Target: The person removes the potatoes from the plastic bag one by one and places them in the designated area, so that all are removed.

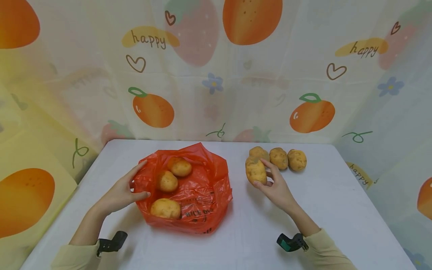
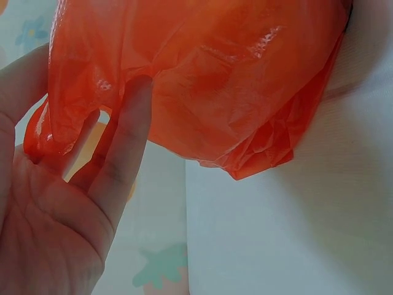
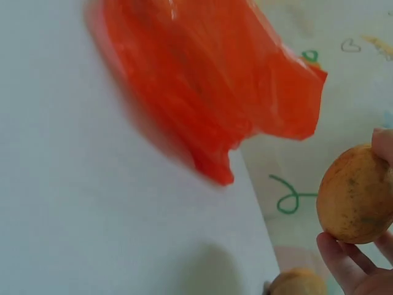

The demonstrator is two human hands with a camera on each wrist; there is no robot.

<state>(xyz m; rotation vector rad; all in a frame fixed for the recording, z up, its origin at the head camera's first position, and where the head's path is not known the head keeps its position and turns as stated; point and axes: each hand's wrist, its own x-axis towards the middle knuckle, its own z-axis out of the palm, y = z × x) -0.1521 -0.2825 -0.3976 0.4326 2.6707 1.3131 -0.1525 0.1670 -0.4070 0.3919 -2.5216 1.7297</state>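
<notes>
A red plastic bag (image 1: pixel 199 219) stands on the table with its mouth spread wide and black lettering inside. In it lie several potatoes, among them a large one (image 1: pixel 165 209) near the front. My left hand (image 1: pixel 118 193) holds the bag's left side, thumb and fingers spread along the rim; the left wrist view shows the red film (image 2: pixel 215 80) around those fingers. To the right of the bag, my right hand (image 1: pixel 278 189) grips a potato (image 1: pixel 255 170) between thumb and fingertips, held above the table. That potato (image 3: pixel 355 195) also shows in the right wrist view.
Behind the held potato, a partly covered potato (image 1: pixel 259 152), a middle one (image 1: pixel 278 158) and a right-hand one (image 1: pixel 297 160) sit in a row on the white table (image 1: pixel 256 240). A fruit-patterned cloth (image 1: pixel 236 82) hangs behind the table's back edge.
</notes>
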